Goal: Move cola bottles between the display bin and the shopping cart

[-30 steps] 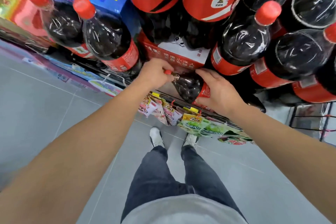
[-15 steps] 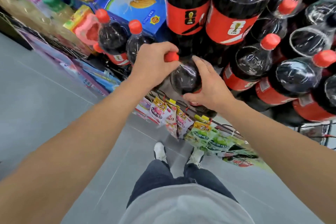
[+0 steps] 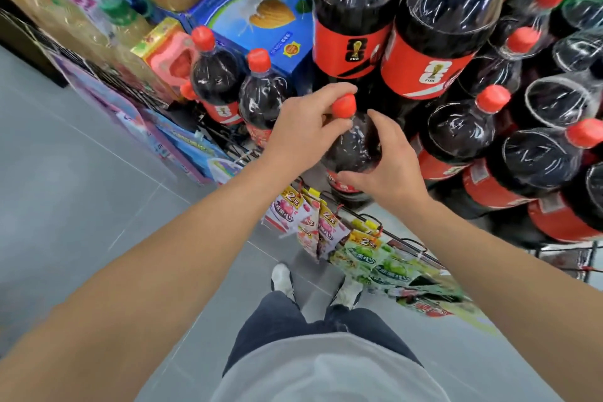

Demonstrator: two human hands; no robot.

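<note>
Left hand (image 3: 301,130) fingers curled around the red cap (image 3: 343,105); right hand (image 3: 386,166) cupped the shoulder of the cola bottle (image 3: 350,150), upright before the stacked bottles (image 3: 456,137). Full, it was probably heavy with slick, stiff plastic; neck plus body made the surest hold.

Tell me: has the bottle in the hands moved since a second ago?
Yes. The held cola bottle has come up from low by the hanging snack packets to level with the stacked bottles' labels, gripped by the left hand and right hand.
</note>
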